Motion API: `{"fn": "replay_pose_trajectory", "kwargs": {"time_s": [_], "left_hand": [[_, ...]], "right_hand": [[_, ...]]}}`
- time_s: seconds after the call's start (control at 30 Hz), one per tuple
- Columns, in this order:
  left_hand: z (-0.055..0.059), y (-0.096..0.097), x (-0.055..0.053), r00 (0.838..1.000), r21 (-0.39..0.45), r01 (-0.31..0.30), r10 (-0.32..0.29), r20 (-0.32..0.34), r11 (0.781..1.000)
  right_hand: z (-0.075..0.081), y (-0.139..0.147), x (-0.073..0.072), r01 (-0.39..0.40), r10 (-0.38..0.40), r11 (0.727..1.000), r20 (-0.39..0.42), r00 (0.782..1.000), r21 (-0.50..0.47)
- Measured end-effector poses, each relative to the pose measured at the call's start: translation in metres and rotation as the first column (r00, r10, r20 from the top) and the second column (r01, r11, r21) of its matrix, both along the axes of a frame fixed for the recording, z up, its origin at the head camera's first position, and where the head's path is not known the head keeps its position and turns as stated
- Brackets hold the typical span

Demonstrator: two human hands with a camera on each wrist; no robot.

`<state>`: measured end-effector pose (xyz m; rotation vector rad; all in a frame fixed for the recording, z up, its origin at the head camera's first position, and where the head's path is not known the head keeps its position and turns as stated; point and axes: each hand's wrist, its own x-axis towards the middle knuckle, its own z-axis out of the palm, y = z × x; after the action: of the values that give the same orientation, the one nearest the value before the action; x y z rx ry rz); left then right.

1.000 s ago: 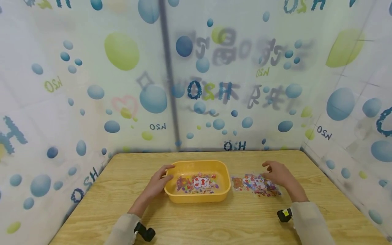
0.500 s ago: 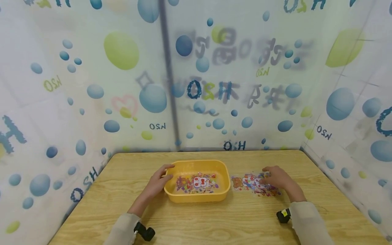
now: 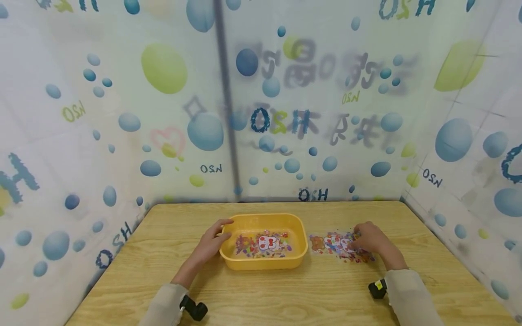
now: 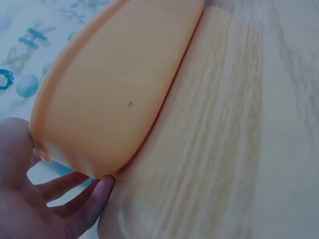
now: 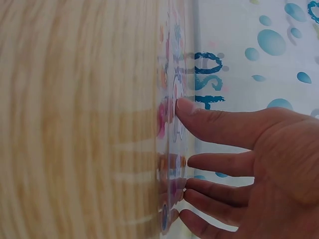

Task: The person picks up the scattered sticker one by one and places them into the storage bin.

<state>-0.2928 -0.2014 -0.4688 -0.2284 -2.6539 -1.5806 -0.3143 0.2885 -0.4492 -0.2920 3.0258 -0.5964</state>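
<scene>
A yellow plastic basin (image 3: 263,264) stands on the wooden table, with colourful cartoon stickers (image 3: 268,243) in it. My left hand (image 3: 210,240) grips its left end; in the left wrist view the thumb is at the rim and the fingers reach round the corner. Right of the basin lies a spread of similar stickers (image 3: 332,241) with bear and white cartoon figures. My right hand (image 3: 372,240) is over the right part of them. In the right wrist view its separated fingers (image 5: 219,164) and thumb touch or nearly touch the stickers, pinching nothing visible.
The wooden table (image 3: 261,296) reaches back to a patterned curtain (image 3: 285,149), which also hangs at both sides. Black wrist cameras (image 3: 193,309) sit at both sleeves.
My right hand has lowered onto the stickers, its fingers now nearer them. The left hand and the basin stay in place.
</scene>
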Motion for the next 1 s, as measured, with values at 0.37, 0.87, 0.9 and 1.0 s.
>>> {"fn": "replay_pose_trajectory", "kwargs": {"time_s": [0.37,0.87,0.9,1.0], "left_hand": [[0.0007,0.0001,-0.0013,1.0,0.004,-0.002,0.002,0.01,1.0],[0.0008,0.0012,-0.0007,1.0,0.025,-0.009,0.009,0.019,1.0],[0.0007,0.0011,-0.0008,1.0,0.026,-0.009,0.008,0.021,1.0],[0.0004,0.0007,-0.0012,1.0,0.025,-0.009,0.009,0.021,1.0]], "right_hand": [[0.0013,-0.0006,-0.0016,0.011,-0.01,0.999,0.014,1.0,-0.032],[-0.0038,-0.0045,0.0038,0.043,-0.039,0.995,0.039,0.998,-0.094],[-0.0034,-0.0047,0.0037,0.047,-0.043,0.995,0.042,0.998,-0.089],[-0.0025,-0.0054,0.0039,0.053,-0.05,0.995,0.043,0.998,-0.079]]}}
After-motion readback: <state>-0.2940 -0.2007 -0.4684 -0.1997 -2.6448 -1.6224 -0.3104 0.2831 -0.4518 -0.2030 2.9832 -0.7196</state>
